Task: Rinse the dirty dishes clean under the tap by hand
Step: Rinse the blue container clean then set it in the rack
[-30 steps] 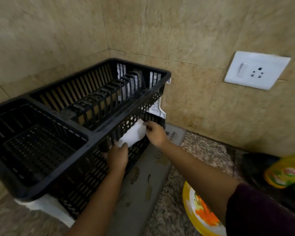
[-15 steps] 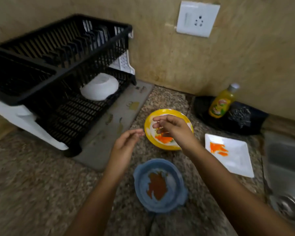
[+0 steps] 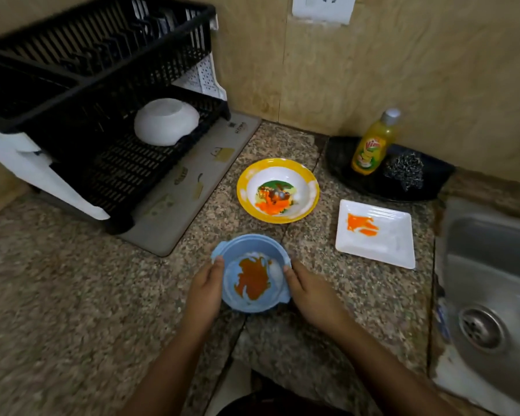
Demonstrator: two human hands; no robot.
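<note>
A blue bowl (image 3: 246, 250) smeared with brown sauce sits on the granite counter near me. My left hand (image 3: 204, 288) grips its left rim and my right hand (image 3: 308, 291) grips its right rim. Behind it lies a yellow-rimmed bowl (image 3: 278, 168) with orange smears. To the right is a white square plate (image 3: 385, 244) with an orange stain. A clean white bowl (image 3: 165, 121) rests upside down in the lower tier of the black dish rack (image 3: 108, 64). The steel sink (image 3: 493, 265) is at the far right; no tap is in view.
A yellow dish-soap bottle (image 3: 373, 142) and a steel scrubber (image 3: 404, 171) stand on a black tray (image 3: 433, 187) against the wall. A grey mat (image 3: 192, 187) lies under the rack. A wall socket (image 3: 323, 7) is above.
Both hands left the white bowl in the rack, came back over the counter, and now close on the blue bowl's rim. My view swung right and down.
</note>
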